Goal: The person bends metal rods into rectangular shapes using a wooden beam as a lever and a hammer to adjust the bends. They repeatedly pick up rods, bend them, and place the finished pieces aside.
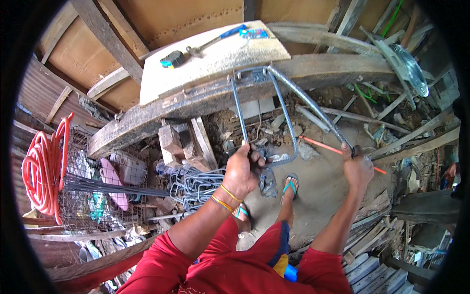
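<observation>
My left hand (243, 171) is closed around one side of a bent rebar stirrup (292, 128), a thin ribbed steel rod shaped into a rectangular loop. My right hand (358, 165) grips the lower end of a thicker ribbed steel lever (311, 103). The lever's upper end meets the stirrup at the edge of a heavy wooden beam (318, 68). Short metal pegs (238, 75) stick up from the beam beside the stirrup's upper corner. Both fists hide the parts of steel inside them.
On the beam, a pale board (225, 59) carries a hammer (215, 40), a tape measure (172, 59) and a small blue packet (253, 33). Below left lie piled stirrups (193, 185), straight rods (117, 186) and wood blocks (171, 139). An orange hose (41, 169) hangs far left.
</observation>
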`<state>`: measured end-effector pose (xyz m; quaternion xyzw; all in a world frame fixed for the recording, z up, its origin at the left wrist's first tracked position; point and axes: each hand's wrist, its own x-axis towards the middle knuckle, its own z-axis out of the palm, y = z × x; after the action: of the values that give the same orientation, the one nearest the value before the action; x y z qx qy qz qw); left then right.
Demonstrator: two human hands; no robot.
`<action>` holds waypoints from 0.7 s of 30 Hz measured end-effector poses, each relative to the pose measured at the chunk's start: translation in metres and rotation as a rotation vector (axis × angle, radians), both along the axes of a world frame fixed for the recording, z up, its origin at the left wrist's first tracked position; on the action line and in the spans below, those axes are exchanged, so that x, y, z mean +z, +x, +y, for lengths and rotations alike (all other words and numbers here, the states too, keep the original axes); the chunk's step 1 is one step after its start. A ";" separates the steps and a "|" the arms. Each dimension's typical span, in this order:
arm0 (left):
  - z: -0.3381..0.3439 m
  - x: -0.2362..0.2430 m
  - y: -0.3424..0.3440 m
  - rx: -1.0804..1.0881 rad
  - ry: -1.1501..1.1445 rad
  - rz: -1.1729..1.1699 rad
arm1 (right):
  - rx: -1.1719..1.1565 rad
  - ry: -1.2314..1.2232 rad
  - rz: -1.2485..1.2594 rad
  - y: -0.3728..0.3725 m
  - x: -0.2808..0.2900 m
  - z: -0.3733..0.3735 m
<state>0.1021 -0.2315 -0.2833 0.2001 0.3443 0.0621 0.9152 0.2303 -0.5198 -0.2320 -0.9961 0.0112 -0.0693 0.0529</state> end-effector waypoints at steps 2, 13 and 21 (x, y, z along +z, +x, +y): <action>-0.003 -0.002 -0.018 -0.057 0.008 -0.205 | -0.021 -0.024 0.066 0.005 0.013 0.004; -0.204 -0.012 0.138 -0.522 0.102 -0.338 | 0.358 0.139 0.422 0.056 0.032 -0.042; -0.218 0.002 0.173 -0.403 -0.565 -0.385 | 0.363 0.467 1.366 0.135 0.010 -0.087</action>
<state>0.2748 -0.4494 -0.2817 -0.0111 0.1236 -0.1796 0.9759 0.3656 -0.6069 -0.2221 -0.7663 -0.1089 0.5795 0.2550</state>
